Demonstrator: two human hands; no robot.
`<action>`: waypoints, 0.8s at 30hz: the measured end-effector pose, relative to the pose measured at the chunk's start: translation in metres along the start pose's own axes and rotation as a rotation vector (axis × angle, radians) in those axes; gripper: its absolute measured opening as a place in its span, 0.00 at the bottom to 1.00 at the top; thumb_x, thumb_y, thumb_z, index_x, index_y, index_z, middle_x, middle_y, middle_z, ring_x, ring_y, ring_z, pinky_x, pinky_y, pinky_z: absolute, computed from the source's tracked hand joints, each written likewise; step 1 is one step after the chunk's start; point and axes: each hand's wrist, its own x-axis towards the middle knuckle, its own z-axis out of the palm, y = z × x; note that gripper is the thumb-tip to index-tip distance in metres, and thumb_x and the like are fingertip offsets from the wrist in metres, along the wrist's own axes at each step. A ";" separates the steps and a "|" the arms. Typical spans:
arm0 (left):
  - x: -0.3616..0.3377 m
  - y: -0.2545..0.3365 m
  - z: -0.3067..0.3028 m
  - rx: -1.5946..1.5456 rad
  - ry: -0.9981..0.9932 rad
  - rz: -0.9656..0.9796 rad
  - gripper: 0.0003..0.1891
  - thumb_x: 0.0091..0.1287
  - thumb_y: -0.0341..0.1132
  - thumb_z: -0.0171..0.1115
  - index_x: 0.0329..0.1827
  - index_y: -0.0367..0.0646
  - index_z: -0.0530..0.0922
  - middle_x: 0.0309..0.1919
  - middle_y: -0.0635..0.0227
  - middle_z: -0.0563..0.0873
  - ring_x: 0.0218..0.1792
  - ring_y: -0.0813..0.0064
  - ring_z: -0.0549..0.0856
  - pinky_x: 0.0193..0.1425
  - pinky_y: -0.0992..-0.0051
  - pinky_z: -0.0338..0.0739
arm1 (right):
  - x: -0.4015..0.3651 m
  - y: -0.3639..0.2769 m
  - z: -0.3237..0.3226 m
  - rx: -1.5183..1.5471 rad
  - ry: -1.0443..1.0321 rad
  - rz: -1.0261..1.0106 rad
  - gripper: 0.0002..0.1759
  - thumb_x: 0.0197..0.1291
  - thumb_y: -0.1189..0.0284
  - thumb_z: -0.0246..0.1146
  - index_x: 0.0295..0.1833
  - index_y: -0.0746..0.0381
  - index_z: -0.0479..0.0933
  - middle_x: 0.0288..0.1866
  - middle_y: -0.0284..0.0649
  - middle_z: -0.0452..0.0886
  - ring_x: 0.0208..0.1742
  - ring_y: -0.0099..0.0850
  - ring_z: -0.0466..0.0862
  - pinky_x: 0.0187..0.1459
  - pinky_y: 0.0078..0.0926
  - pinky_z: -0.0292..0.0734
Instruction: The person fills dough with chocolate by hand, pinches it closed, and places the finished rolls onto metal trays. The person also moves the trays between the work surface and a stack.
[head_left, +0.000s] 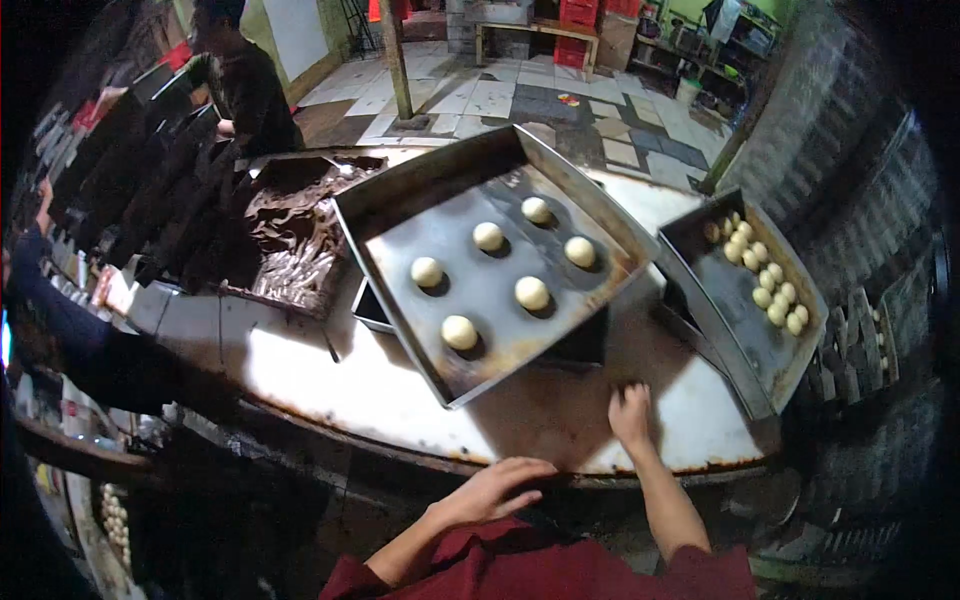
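Note:
My left hand point(500, 488) is at the table's front edge, fingers stretched out and thumb apart, holding nothing. My right hand point(630, 415) rests low over the table with its fingers curled in; whatever lies under them, if anything, is hidden. Ahead of both hands a square metal baking tray point(400, 335) sits tilted on top of another dark tray point(580, 350). Several round pale dough balls point(488, 237) are spaced out inside the upper one. To the right, a second baking tray point(740, 345) carries several smaller dough balls point(777, 290) in a cluster.
A tray of glossy brown filling or cream point(290, 230) stands at the left of the white table point(300, 365). Beyond it, a person in dark clothes point(250, 100) stands at the far side. A wooden post point(395, 65) and red crates point(578, 15) are in the background.

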 end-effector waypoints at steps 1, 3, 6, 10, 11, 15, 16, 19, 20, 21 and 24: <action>-0.007 -0.007 -0.018 -0.011 0.010 0.008 0.19 0.64 0.35 0.57 0.57 0.40 0.70 0.55 0.56 0.75 0.56 0.59 0.74 0.61 0.66 0.67 | -0.006 -0.034 -0.037 0.007 -0.146 0.055 0.08 0.48 0.74 0.60 0.31 0.69 0.72 0.40 0.53 0.72 0.45 0.52 0.70 0.50 0.46 0.66; -0.027 -0.018 -0.049 -0.113 -0.032 -0.001 0.19 0.65 0.36 0.56 0.57 0.39 0.70 0.55 0.57 0.75 0.56 0.59 0.74 0.61 0.67 0.67 | -0.031 -0.051 -0.069 -0.242 -0.188 -0.040 0.14 0.45 0.75 0.60 0.41 0.66 0.74 0.46 0.50 0.72 0.50 0.48 0.70 0.52 0.43 0.67; -0.058 -0.038 -0.079 -0.227 -0.043 -0.051 0.19 0.65 0.36 0.57 0.57 0.39 0.71 0.54 0.57 0.75 0.57 0.59 0.74 0.61 0.67 0.67 | -0.004 -0.049 -0.113 -0.023 -0.749 0.327 0.17 0.45 0.76 0.64 0.45 0.66 0.75 0.48 0.46 0.77 0.45 0.40 0.78 0.50 0.38 0.73; -0.078 -0.047 -0.087 -0.332 0.005 -0.036 0.19 0.64 0.35 0.58 0.57 0.40 0.71 0.56 0.56 0.75 0.57 0.60 0.74 0.62 0.68 0.66 | 0.147 -0.233 -0.128 0.500 -0.709 -0.136 0.18 0.48 0.74 0.65 0.46 0.68 0.75 0.44 0.44 0.78 0.47 0.32 0.79 0.49 0.29 0.73; -0.079 -0.050 -0.083 -0.318 0.036 -0.022 0.19 0.64 0.36 0.58 0.57 0.40 0.71 0.56 0.56 0.74 0.58 0.60 0.74 0.62 0.67 0.66 | 0.184 -0.256 -0.101 0.473 -0.597 -0.378 0.19 0.48 0.73 0.65 0.47 0.67 0.74 0.45 0.44 0.77 0.46 0.33 0.79 0.48 0.28 0.73; -0.068 -0.035 -0.084 -0.394 0.060 -0.005 0.19 0.65 0.36 0.56 0.58 0.38 0.70 0.56 0.54 0.74 0.59 0.58 0.72 0.64 0.67 0.64 | 0.300 -0.343 0.058 0.349 -0.329 -0.608 0.15 0.52 0.67 0.59 0.43 0.64 0.75 0.40 0.48 0.76 0.42 0.44 0.78 0.45 0.38 0.74; -0.066 -0.034 -0.082 -0.368 0.073 0.030 0.20 0.65 0.36 0.56 0.59 0.38 0.70 0.57 0.55 0.74 0.59 0.59 0.72 0.64 0.67 0.63 | 0.317 -0.341 0.117 0.320 -0.288 -0.665 0.16 0.52 0.65 0.59 0.43 0.65 0.75 0.39 0.49 0.76 0.42 0.46 0.77 0.46 0.40 0.74; -0.060 -0.020 -0.087 -0.443 -0.046 -0.001 0.22 0.64 0.36 0.57 0.60 0.37 0.69 0.57 0.55 0.74 0.59 0.59 0.72 0.65 0.65 0.62 | 0.305 -0.338 0.175 0.114 -0.537 -0.598 0.22 0.54 0.59 0.60 0.49 0.63 0.74 0.52 0.51 0.73 0.51 0.48 0.74 0.52 0.42 0.71; -0.060 -0.020 -0.084 -0.513 -0.028 0.011 0.24 0.62 0.39 0.59 0.59 0.35 0.69 0.56 0.55 0.75 0.59 0.60 0.72 0.64 0.66 0.63 | 0.289 -0.332 0.157 0.089 -0.475 -0.582 0.25 0.55 0.56 0.60 0.52 0.62 0.73 0.56 0.49 0.72 0.53 0.48 0.73 0.54 0.43 0.70; -0.058 -0.021 -0.078 -0.587 -0.011 0.022 0.27 0.61 0.43 0.60 0.58 0.33 0.70 0.56 0.55 0.75 0.59 0.61 0.72 0.64 0.66 0.63 | 0.280 -0.321 0.137 0.155 -0.350 -0.572 0.26 0.57 0.55 0.58 0.55 0.61 0.72 0.58 0.48 0.69 0.54 0.49 0.72 0.54 0.43 0.70; -0.056 -0.024 -0.052 -0.676 -0.036 0.017 0.26 0.62 0.39 0.60 0.61 0.35 0.67 0.58 0.55 0.72 0.59 0.59 0.72 0.63 0.64 0.65 | 0.277 -0.247 0.031 0.207 -0.163 -0.588 0.21 0.59 0.59 0.57 0.51 0.61 0.74 0.52 0.47 0.73 0.52 0.45 0.74 0.52 0.41 0.71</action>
